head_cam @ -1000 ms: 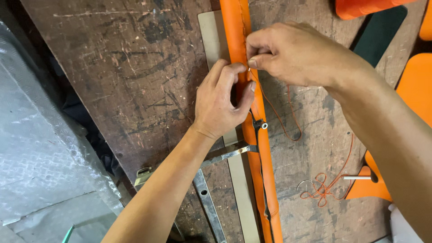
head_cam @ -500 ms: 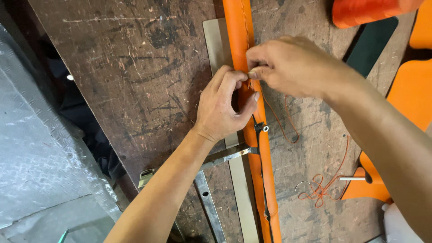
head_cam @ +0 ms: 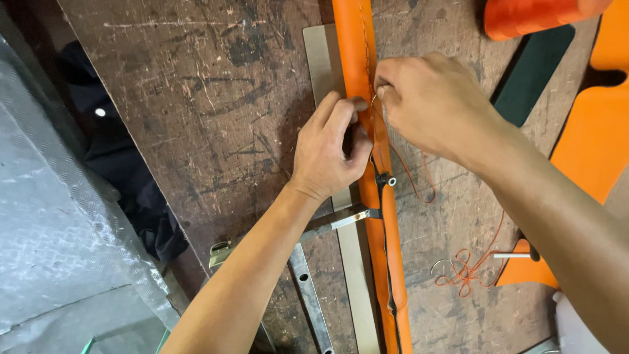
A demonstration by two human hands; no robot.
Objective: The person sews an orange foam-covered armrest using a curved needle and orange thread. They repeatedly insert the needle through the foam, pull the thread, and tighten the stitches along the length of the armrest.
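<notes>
Orange tubing [head_cam: 364, 65] is gripped by the left hand [head_cam: 331, 147]; orange thread [head_cam: 419, 180] is pinched by the right hand [head_cam: 436, 101] on the worktop [head_cam: 196, 98].

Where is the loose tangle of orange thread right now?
In the head view, the orange thread tangle lies on the wooden table, lower right, right of the orange strip.

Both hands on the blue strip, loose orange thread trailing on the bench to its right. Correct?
Not quite: the strip is orange, not blue. The head view shows the left hand and right hand on it, loose orange thread on the bench to its right.
</notes>
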